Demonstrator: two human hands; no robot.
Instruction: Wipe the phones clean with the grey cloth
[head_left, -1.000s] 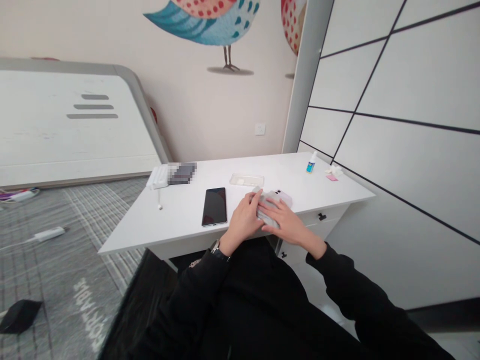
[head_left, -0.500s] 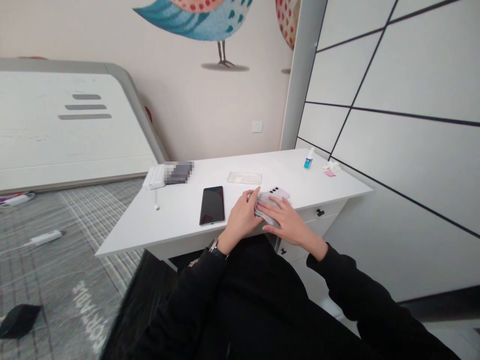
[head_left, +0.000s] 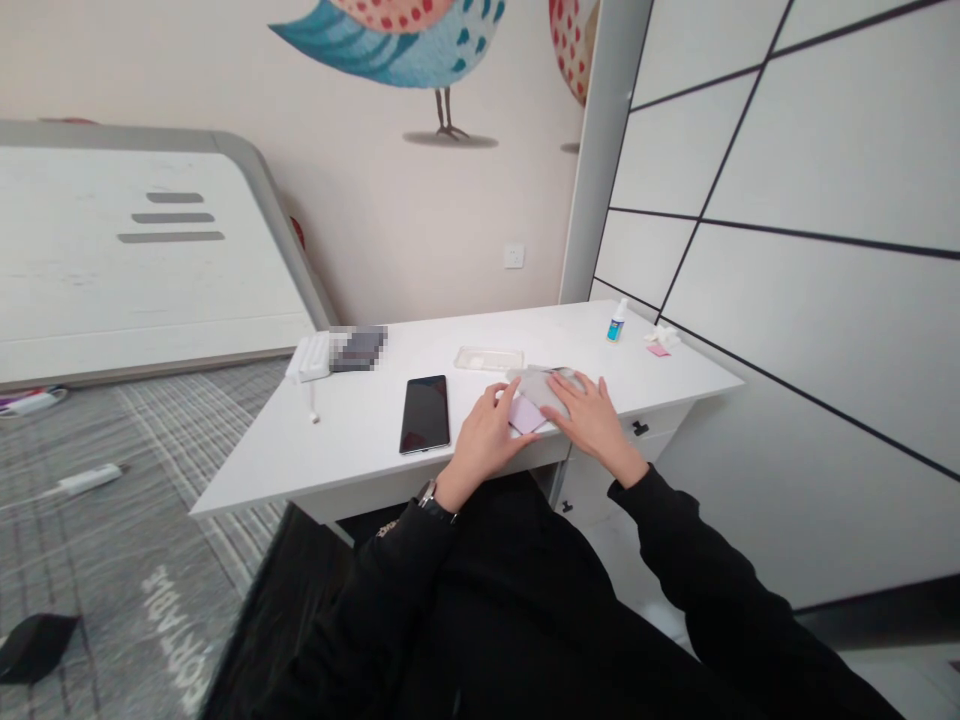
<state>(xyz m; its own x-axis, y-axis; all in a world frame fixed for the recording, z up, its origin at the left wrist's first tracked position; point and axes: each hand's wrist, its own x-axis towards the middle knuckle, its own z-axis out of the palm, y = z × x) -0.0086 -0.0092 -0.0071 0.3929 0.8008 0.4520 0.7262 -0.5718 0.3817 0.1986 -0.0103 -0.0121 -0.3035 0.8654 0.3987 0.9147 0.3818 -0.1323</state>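
Mid-wipe near the desk's front edge, the left hand pinches the phone's near end while the right hand presses flat, fingers spread, on the cloth covering its far end; another stroke would need that steadying hold.

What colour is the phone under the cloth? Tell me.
Pale pink phone, seen in the head view.

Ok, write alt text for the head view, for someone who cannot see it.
A person's right hand presses a grey cloth onto a pale pink phone on a white desk; the left hand steadies it. A black phone lies to its left.
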